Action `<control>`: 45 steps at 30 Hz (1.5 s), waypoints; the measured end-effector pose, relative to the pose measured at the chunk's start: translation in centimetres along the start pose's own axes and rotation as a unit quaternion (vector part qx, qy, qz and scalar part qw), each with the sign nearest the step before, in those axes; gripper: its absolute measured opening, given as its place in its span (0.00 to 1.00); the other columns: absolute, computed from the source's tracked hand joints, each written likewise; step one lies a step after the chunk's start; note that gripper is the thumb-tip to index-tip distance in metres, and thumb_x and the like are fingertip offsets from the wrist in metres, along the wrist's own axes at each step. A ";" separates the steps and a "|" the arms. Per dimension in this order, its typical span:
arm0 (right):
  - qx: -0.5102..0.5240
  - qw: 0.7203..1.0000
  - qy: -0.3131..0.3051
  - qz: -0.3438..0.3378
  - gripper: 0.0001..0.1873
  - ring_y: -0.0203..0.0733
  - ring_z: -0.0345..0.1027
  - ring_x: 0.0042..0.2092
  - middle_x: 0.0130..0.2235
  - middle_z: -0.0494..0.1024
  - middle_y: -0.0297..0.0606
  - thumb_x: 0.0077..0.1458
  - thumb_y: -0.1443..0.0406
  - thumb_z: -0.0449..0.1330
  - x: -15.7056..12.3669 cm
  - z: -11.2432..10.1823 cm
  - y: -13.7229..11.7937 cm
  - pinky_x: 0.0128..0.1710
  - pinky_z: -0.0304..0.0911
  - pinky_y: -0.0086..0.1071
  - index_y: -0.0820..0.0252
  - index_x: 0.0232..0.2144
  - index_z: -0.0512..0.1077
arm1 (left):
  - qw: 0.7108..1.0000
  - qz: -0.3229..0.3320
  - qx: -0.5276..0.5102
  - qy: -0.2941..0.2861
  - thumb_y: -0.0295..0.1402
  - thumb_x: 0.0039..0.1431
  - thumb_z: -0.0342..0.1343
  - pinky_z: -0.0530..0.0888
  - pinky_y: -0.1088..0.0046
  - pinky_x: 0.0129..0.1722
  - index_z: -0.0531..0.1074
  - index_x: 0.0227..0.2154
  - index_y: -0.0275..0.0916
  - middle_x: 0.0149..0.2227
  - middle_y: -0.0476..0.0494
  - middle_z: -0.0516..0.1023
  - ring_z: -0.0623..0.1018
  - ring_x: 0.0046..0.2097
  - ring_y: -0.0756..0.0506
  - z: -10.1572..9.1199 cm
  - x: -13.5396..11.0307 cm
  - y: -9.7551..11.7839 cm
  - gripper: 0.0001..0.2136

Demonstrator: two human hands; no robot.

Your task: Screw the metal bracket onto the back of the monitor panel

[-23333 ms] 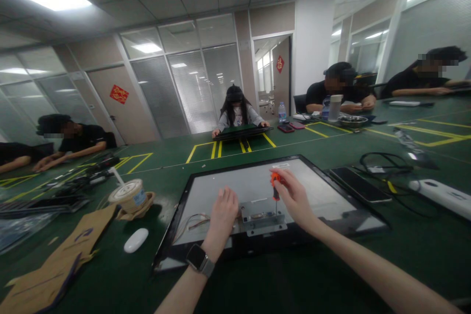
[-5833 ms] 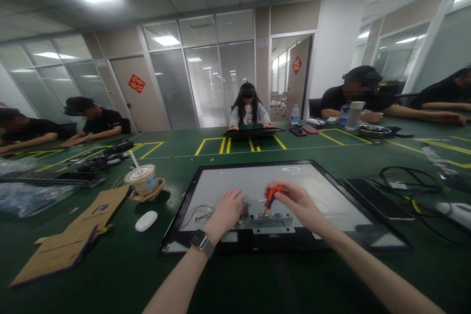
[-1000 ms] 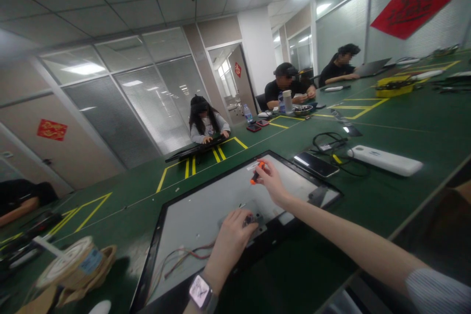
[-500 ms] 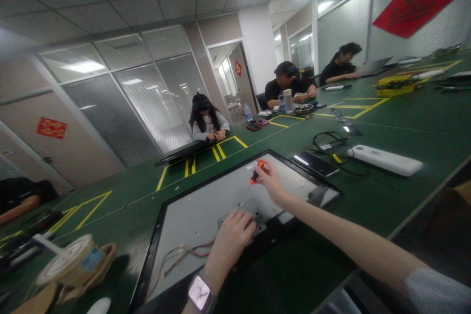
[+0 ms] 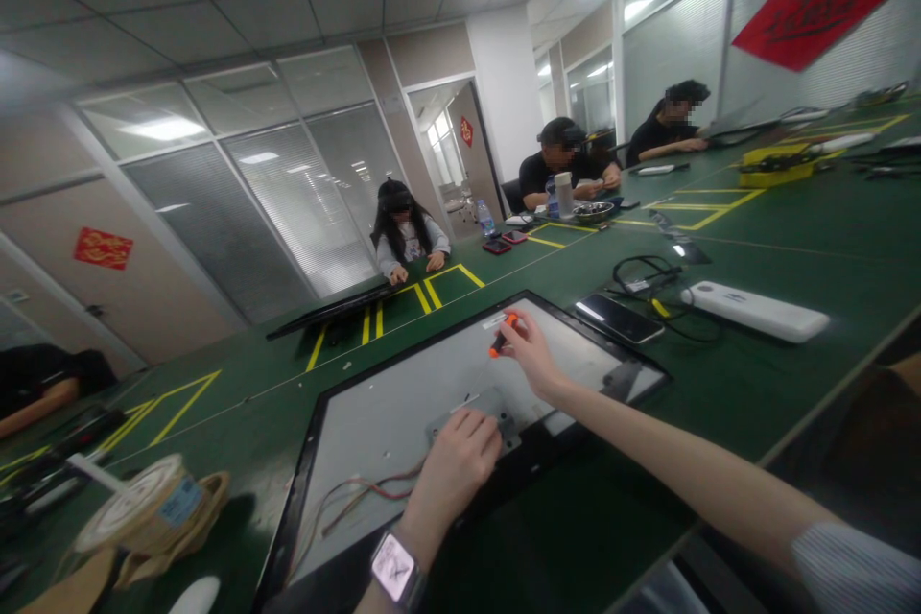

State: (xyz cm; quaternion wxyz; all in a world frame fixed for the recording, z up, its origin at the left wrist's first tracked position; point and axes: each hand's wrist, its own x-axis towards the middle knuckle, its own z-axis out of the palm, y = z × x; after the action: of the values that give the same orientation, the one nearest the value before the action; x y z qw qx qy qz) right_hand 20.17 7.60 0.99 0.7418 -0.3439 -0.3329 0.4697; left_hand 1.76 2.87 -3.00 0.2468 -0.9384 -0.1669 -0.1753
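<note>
1. The right hand [image 5: 529, 355] has its grip closed around the orange and black screwdriver [image 5: 506, 334], which is above the panel [image 5: 403, 408].
2. The left hand [image 5: 460, 456] lies over the metal bracket [image 5: 510, 434]; if its grip holds something, I cannot tell.
3. The panel lies flat on the green surface [image 5: 720, 384], with the bracket near its closest edge.
4. Thin wires [image 5: 360, 496] lie on the panel, left of the bracket.
</note>
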 end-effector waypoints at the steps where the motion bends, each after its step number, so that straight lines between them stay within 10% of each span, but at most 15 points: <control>1: -0.001 1.000 0.001 -0.001 0.24 0.38 0.69 0.32 0.29 0.70 0.27 0.40 0.55 0.68 0.0 0.0 0.0 0.30 0.72 0.34 0.54 0.39 0.67 | 1.000 -0.004 0.000 0.001 0.23 0.66 0.50 0.71 0.64 0.38 0.71 0.31 0.37 0.34 0.43 0.74 0.74 0.36 0.45 0.0 0.0 0.0 0.08; 45: -0.076 0.987 0.006 -0.140 0.22 0.39 0.69 0.33 0.32 0.67 0.29 0.50 0.53 0.64 -0.3 0.0 -0.6 0.32 0.72 0.35 0.53 0.45 0.66 | 0.975 -0.174 -0.134 -0.026 0.26 0.61 0.57 0.73 0.68 0.40 0.77 0.30 0.40 0.35 0.46 0.76 0.76 0.39 0.46 1.0 -0.3 0.0 0.06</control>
State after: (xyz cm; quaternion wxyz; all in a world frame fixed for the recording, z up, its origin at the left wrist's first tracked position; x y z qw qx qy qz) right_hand 20.32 7.13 1.44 0.7738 -0.3519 -0.4081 0.3328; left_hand 1.78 3.33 -3.94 0.0803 -0.9235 -0.3091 -0.2123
